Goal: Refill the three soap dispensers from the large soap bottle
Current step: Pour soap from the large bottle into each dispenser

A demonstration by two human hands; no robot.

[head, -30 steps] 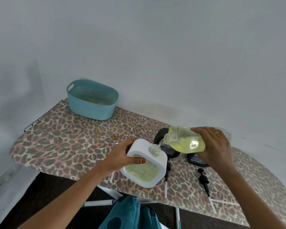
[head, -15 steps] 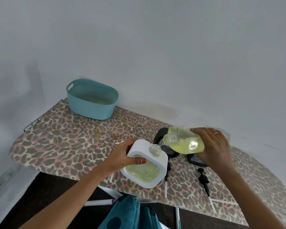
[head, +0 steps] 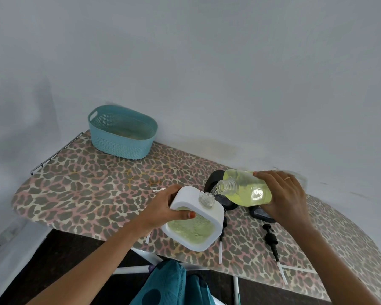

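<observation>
A: At the far left corner of the surface (head: pixel 79 194), what stands there?

B: 1 teal perforated basket (head: pixel 122 135), upright, near the wall, well apart from everything else. The surface itself has a leopard-print cover.

A: And moving right, toward the near edge?

B: The left hand (head: pixel 165 209) is wrapped around the top of a white soap dispenser (head: pixel 195 219), thumb across the front and fingers curled behind. The dispenser is tilted, lifted over the near edge, and pale green soap shows through its front window. Its clear threaded neck is uncapped and points up to the right.

A: Where is the large soap bottle?

B: Just right of that neck. The large soap bottle (head: pixel 245 190) lies almost on its side in the air, full of yellow-green liquid, with its open mouth just above the dispenser's neck. A thin clear stream joins the 2 openings.

A: What holds it?

B: The right hand (head: pixel 284 199), closed around the bottle's base end, fingers over the top, with a ring on 1 finger.

A: Anything under the hands?

B: 2 dark dispensers (head: pixel 213 179) sit on the surface behind and below the bottle, mostly hidden. Nearer the near edge, 1 black pump head (head: pixel 271 238) lies flat with its white tube pointing toward the edge, right of the white dispenser. Another white tube shows just below the white dispenser.
</observation>
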